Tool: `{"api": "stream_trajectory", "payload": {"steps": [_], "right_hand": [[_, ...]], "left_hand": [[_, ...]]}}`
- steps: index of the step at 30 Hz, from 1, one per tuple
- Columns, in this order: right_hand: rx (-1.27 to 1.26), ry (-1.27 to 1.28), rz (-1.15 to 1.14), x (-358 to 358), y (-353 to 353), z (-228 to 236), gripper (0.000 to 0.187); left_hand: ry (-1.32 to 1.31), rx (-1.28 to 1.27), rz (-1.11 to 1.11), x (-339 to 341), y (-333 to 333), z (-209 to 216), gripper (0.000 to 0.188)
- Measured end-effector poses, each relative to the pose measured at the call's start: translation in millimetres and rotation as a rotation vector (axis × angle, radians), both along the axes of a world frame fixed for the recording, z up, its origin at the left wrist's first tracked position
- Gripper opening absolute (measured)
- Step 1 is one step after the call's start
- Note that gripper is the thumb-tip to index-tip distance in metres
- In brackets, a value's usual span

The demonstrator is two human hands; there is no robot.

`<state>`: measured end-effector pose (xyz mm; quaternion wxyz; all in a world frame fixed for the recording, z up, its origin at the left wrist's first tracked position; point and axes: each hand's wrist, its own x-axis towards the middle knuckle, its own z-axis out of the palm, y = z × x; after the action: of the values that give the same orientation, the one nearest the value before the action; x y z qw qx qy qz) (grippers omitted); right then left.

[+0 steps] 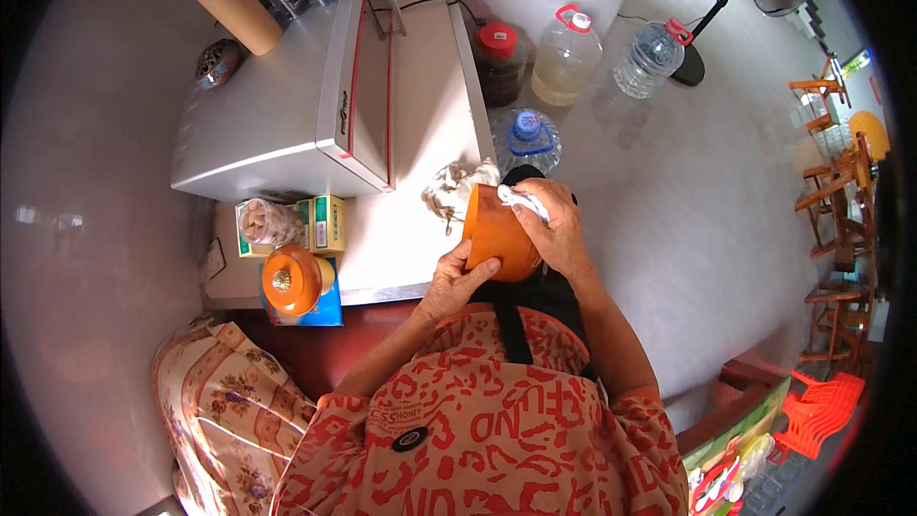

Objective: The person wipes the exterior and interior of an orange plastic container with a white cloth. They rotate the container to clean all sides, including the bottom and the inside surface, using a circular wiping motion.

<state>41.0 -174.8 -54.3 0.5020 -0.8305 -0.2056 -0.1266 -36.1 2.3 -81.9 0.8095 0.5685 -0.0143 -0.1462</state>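
My left hand (453,284) grips the lower side of a glossy orange-brown, round-walled container (503,241), its thumb lying against the wall. The container is tilted above my lap. In my right hand (557,227) is a small white cloth (522,201), pressed to the container's rim and upper side. Just beyond them, a crumpled pale cloth (457,189) lies on the white cabinet top (420,124). To the left stands a canister with an orange lid (292,280) and gold knob, on a blue box (330,304).
A silver-grey appliance (277,105) takes up the cabinet's left side, with a cardboard tube (239,10) and bottles on top. Beside it sits a clear jar (270,223). Large plastic jugs (565,55) stand on the floor beyond. Wooden chairs (831,191) line the far right.
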Motion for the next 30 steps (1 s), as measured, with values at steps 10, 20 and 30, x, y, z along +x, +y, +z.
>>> {"api": "stream_trajectory", "payload": {"steps": [10, 20, 30], "right_hand": [[-0.284, -0.266, 0.096, -37, 18, 17, 0.027], [-0.206, 0.059, 0.207, 18, 24, 13, 0.027], [-0.151, 0.266, 0.124, 40, 23, 5, 0.023]], "left_hand": [[-0.024, 0.047, -0.082, 7, 10, -7, 0.022], [0.046, 0.021, -0.148, 8, 12, -6, 0.028], [-0.074, 0.159, 0.026, 7, 2, -9, 0.032]]}}
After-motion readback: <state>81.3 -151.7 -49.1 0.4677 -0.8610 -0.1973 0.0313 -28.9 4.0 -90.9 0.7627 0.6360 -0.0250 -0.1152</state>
